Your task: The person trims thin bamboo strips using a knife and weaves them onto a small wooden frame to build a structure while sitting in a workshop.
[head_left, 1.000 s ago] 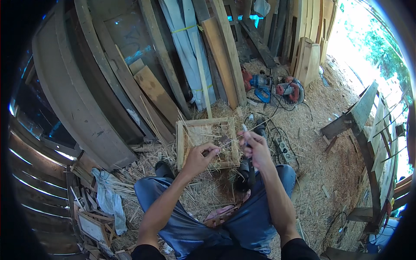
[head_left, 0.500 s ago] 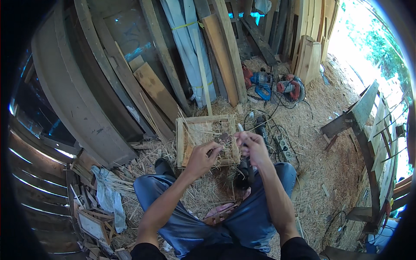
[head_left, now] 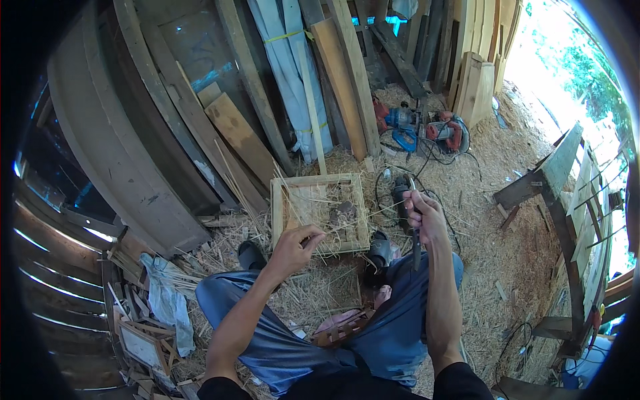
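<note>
My right hand (head_left: 427, 217) is closed around a knife (head_left: 417, 252), its pale end poking up above the fingers and its dark part hanging below the fist. A thin pale strip (head_left: 387, 209) reaches from this hand toward my left hand (head_left: 293, 252). My left fingers are pinched together at the near edge of the wooden crate (head_left: 277, 210), and the strip seems to run into them. Loose strips and shavings lie in and across the crate, with a dark lump (head_left: 345, 208) among them.
Planks (head_left: 340, 87) lean along the far wall. Red and blue power tools (head_left: 407, 130) and a circular saw (head_left: 450, 133) lie on the shavings, with cables around them. A power strip lies beyond my right hand. A wooden frame (head_left: 567, 220) stands at the right, a plastic bag (head_left: 167, 300) at the left.
My hands have drawn apart: the right moved rightward with the knife, the left went slightly left and nearer to me. My knees spread a little.
</note>
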Motion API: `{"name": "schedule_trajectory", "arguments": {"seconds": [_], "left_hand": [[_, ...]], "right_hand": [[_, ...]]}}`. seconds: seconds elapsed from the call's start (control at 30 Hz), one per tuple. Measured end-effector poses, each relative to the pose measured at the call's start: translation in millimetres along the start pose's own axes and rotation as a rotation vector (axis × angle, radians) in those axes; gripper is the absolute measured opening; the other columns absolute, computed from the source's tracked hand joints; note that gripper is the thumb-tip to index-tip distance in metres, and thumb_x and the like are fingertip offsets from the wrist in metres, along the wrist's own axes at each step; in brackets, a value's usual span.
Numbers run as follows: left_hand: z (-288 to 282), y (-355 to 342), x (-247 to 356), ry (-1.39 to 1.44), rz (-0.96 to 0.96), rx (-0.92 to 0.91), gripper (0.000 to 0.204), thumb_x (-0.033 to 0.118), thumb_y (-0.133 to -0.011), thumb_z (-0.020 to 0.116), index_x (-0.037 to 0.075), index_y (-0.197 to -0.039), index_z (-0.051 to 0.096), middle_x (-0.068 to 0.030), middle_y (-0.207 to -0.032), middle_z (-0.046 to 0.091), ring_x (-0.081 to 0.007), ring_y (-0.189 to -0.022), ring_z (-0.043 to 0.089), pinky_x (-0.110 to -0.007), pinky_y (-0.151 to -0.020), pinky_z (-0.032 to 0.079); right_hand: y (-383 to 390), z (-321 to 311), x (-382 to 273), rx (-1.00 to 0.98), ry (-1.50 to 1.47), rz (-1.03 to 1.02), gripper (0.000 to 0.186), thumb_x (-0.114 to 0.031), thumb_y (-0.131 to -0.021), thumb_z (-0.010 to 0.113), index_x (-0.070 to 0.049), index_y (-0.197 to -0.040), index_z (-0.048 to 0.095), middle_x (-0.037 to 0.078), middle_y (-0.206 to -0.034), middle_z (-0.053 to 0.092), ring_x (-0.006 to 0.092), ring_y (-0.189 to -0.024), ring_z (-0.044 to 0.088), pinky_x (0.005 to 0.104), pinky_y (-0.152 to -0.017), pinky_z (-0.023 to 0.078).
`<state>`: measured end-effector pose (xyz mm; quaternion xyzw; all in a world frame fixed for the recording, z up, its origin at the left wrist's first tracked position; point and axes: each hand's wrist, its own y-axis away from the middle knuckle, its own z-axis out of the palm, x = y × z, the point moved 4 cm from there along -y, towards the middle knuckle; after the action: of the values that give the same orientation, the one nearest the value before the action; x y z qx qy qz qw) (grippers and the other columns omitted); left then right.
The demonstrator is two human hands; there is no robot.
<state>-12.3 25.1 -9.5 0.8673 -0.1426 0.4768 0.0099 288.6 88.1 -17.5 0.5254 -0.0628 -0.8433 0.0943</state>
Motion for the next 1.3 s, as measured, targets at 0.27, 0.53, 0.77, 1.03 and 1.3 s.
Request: {"name": "schedule_trajectory", "arguments": {"seconds": [0.27,0.53,0.77,1.03,1.3], "left_hand": [[-29,0,-26,0.007,-0.060,0.221,0.017,0.016,-0.091,0.061,0.001,-0.097,0.065,-0.0075,-0.072,0.063,-0.0113,-0.059,0.051,-0.028,-0.057,0.042],[20,-17,1,0.167,-0.007,0.044,0.016,0.015,-0.093,0.058,0.000,-0.097,0.064,-0.0013,-0.066,0.056,-0.0051,-0.059,0.047,-0.025,-0.054,0.039],[12,-22,25,0.012,0.050,0.108,0.015,0.012,-0.091,0.060,-0.001,-0.096,0.065,-0.0135,-0.077,0.064,-0.0185,-0.066,0.059,-0.032,-0.062,0.046],[16,-13,29,-0.104,0.224,0.220,0.015,0.006,-0.088,0.061,-0.001,-0.100,0.064,-0.0171,-0.093,0.066,-0.0336,-0.082,0.065,-0.038,-0.071,0.050],[17,-11,26,-0.154,0.230,0.202,0.014,0.006,-0.088,0.061,0.000,-0.100,0.064,-0.0169,-0.094,0.066,-0.0348,-0.083,0.064,-0.037,-0.072,0.050]], "right_hand": [[1,-39,-25,0.228,0.072,-0.296,0.027,-0.025,-0.095,0.057,0.000,-0.103,0.063,-0.003,-0.079,0.057,0.0014,-0.053,0.041,0.0164,-0.043,0.030],[22,103,60,-0.356,0.276,0.009,0.030,-0.025,-0.098,0.052,-0.002,-0.116,0.061,0.002,-0.077,0.063,0.0024,-0.052,0.040,0.0171,-0.046,0.032],[9,84,41,-0.263,0.206,-0.015,0.030,-0.024,-0.099,0.051,0.002,-0.104,0.065,0.001,-0.073,0.059,0.0023,-0.052,0.038,0.0176,-0.046,0.029],[16,82,45,-0.192,0.185,0.037,0.032,-0.026,-0.098,0.053,0.002,-0.108,0.063,0.000,-0.075,0.059,0.0025,-0.051,0.037,0.0178,-0.045,0.030],[9,82,50,-0.265,0.103,0.072,0.029,-0.025,-0.097,0.054,0.002,-0.104,0.062,0.001,-0.075,0.059,0.0026,-0.051,0.038,0.0189,-0.044,0.031]]}}
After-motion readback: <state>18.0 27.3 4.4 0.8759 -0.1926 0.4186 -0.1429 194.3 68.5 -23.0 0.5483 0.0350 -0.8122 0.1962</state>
